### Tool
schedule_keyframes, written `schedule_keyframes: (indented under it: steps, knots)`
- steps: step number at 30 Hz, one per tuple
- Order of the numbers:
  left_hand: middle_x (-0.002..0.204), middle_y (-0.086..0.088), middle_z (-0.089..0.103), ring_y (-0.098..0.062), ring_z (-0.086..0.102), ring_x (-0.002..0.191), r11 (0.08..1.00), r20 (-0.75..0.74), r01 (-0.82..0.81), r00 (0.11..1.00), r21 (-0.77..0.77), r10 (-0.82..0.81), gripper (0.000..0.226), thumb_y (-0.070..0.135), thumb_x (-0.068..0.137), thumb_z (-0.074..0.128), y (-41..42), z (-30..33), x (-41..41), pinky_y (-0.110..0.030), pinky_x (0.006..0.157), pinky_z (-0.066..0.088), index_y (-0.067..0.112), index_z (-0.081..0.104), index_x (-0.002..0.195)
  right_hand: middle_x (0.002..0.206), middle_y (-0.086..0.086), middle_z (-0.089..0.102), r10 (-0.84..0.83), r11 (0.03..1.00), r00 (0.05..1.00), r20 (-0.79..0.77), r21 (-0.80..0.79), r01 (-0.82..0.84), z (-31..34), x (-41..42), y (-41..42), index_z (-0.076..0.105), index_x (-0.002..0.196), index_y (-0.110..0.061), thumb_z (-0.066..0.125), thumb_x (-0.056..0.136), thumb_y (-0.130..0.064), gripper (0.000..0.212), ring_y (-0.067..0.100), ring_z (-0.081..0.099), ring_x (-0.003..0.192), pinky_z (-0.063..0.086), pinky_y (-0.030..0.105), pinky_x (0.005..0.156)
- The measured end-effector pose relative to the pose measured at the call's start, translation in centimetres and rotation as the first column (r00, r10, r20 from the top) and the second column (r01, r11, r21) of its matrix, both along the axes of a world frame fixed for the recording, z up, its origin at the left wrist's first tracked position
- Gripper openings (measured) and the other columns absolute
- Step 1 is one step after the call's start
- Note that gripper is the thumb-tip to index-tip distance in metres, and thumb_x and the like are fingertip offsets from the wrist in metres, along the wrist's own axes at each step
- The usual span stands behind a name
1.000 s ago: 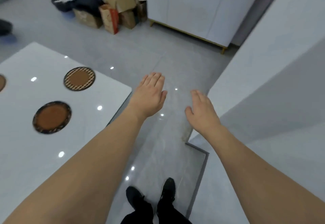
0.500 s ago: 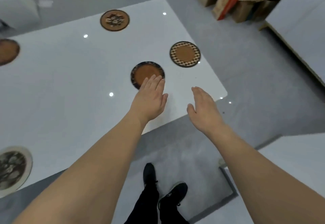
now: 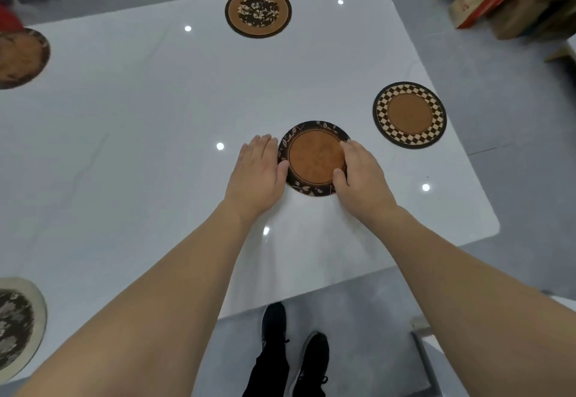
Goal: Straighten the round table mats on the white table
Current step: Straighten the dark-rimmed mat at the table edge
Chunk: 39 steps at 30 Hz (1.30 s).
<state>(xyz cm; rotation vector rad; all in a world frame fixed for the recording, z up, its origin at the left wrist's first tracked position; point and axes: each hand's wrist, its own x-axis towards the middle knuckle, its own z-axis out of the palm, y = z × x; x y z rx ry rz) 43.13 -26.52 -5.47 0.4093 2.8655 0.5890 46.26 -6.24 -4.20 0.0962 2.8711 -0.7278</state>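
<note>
A white table point(image 3: 140, 134) fills most of the view, with round mats spread over it. Both bare forearms reach forward from the near edge. The left hand point(image 3: 258, 175) lies flat and open, palm down, thumb touching the left rim of the leaf-edged mat point(image 3: 314, 159) near the table's right side. The right hand point(image 3: 361, 175) is loosely curved over that mat's right rim, fingers and thumb resting on it, gripping nothing firmly. A checkered mat point(image 3: 410, 115) lies just beyond, a flowered mat point(image 3: 258, 11) at the far edge.
</note>
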Motion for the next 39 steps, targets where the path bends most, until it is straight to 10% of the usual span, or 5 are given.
schedule_keyframes:
  steps: [8, 32, 39]
  knots:
    - [0.152, -0.008, 0.036, -0.029, 0.024, 0.143, 0.995, -0.123, -0.1, 0.988, -0.019, 0.096, 0.048, 0.033, 0.1, 0.036, 2.3, -4.5, -3.6, -0.046, 0.12, 0.013, 0.017, 0.039, 0.145, 0.148, 0.006, 0.037, 0.003, 0.978, 0.987, -0.159, 0.206, 0.03, -6.0, -3.0, 1.3, 0.031, 0.145, -0.015, 0.031, 0.098, -0.038, 0.053, 0.025, 0.033, 0.13, 0.025, 0.044, 0.109]
    - [0.141, 0.002, 0.051, -0.022, 0.03, 0.142, 0.978, -0.097, -0.032, 0.994, 0.205, 0.053, 0.024, 0.009, 0.09, 0.047, 1.4, -4.7, -3.0, -0.045, 0.119, 0.01, 0.018, 0.06, 0.109, 0.089, -0.001, 0.061, -0.012, 1.0, 0.951, -0.308, 0.011, 0.016, -6.2, -2.1, 1.7, 0.063, 0.096, -0.018, 0.046, 0.092, -0.023, 0.019, 0.022, 0.052, 0.086, 0.034, 0.036, 0.085]
    - [0.146, -0.001, 0.047, -0.02, 0.028, 0.144, 0.973, -0.069, 0.031, 0.998, 0.229, -0.016, 0.03, 0.013, 0.094, 0.047, -0.6, -4.7, 0.9, -0.044, 0.121, 0.009, 0.015, 0.056, 0.122, 0.111, 0.002, 0.051, 0.057, 0.993, 0.959, -0.278, 0.114, -0.026, -6.7, 2.6, 1.2, 0.055, 0.118, -0.02, 0.045, 0.094, -0.029, 0.028, 0.022, 0.044, 0.102, 0.031, 0.036, 0.095]
